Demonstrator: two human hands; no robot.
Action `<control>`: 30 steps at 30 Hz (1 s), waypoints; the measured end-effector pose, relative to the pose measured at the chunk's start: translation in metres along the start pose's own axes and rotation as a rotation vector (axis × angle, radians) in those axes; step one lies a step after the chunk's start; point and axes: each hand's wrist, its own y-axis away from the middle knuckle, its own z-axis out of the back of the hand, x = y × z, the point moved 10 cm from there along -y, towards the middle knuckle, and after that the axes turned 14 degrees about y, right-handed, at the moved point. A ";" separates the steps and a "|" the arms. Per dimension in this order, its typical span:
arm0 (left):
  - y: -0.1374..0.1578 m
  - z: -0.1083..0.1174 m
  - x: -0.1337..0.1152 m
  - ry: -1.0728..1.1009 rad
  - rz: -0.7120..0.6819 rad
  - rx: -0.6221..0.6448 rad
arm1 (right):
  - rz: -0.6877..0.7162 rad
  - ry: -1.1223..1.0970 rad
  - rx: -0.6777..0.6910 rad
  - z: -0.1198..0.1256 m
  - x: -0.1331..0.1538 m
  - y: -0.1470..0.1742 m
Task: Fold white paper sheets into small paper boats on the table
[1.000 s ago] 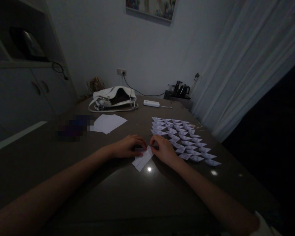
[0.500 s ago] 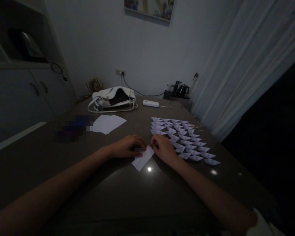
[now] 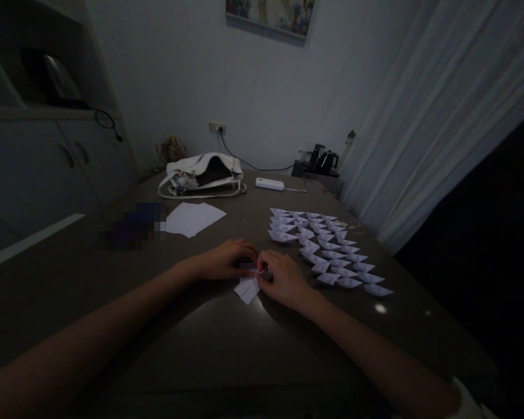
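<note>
A small folded sheet of white paper (image 3: 247,289) lies on the dark table, with crease lines along its near part. My left hand (image 3: 228,259) is curled over its left side, fingertips pressed on the paper. From the right, my right hand (image 3: 283,279) pinches the paper's far right edge and covers that side of it. Both hands meet at the fold, so the paper between the fingers is partly hidden. Just beyond my right hand, several white folded paper boats (image 3: 332,254) stand in rows.
A fan of white paper sheets (image 3: 194,218) lies left of centre, beside a blurred-out patch. Farther back are a white handbag (image 3: 205,176) and a white power bank (image 3: 269,184) with a short cable. A black kettle (image 3: 327,161) stands in the far right corner, near a sheer curtain (image 3: 388,116).
My right hand has moved left onto the paper and closed on its right side, covering it. My left hand has stayed nearly in place. The view has shifted slightly.
</note>
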 end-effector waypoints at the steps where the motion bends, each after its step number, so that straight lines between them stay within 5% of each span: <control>1: 0.000 0.000 0.001 -0.008 0.002 -0.002 | 0.010 0.003 0.005 0.000 0.004 0.001; 12: 0.000 -0.002 0.005 0.013 -0.028 -0.002 | 0.085 -0.009 0.022 -0.001 0.044 0.011; 20: 0.001 0.000 0.005 -0.003 0.024 -0.010 | -0.006 -0.003 -0.041 0.009 0.022 0.005; 26: 0.000 0.000 0.001 0.043 -0.023 0.005 | 0.331 -0.005 0.080 -0.003 0.069 0.017; 30: 0.002 -0.001 -0.002 0.045 -0.076 0.020 | 0.337 0.007 -0.001 0.014 0.060 0.014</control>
